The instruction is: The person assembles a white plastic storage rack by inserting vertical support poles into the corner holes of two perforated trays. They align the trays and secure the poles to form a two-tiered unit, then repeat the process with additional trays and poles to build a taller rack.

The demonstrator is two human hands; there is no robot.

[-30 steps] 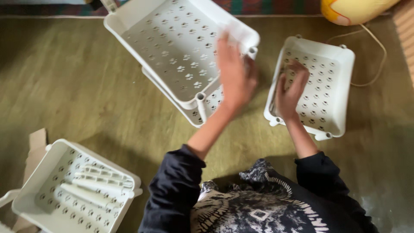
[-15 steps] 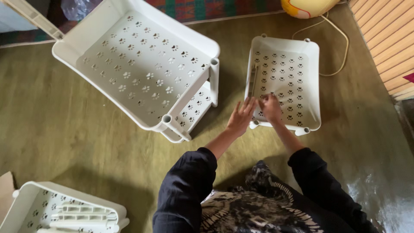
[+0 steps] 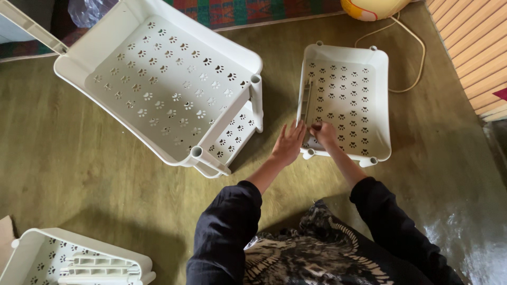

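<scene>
While both hands work at the near left corner of the small white tray [image 3: 346, 100], which lies flat on the olive floor [image 3: 79, 174] at the right, the left hand [image 3: 288, 145] rests against the tray's outer rim with fingers extended. The right hand [image 3: 324, 134], inside the corner, is curled; what it grips cannot be determined. Well left stands the large stacked tray unit [image 3: 158, 84], tilted; a yellow ball [image 3: 372, 7] sits beyond
</scene>
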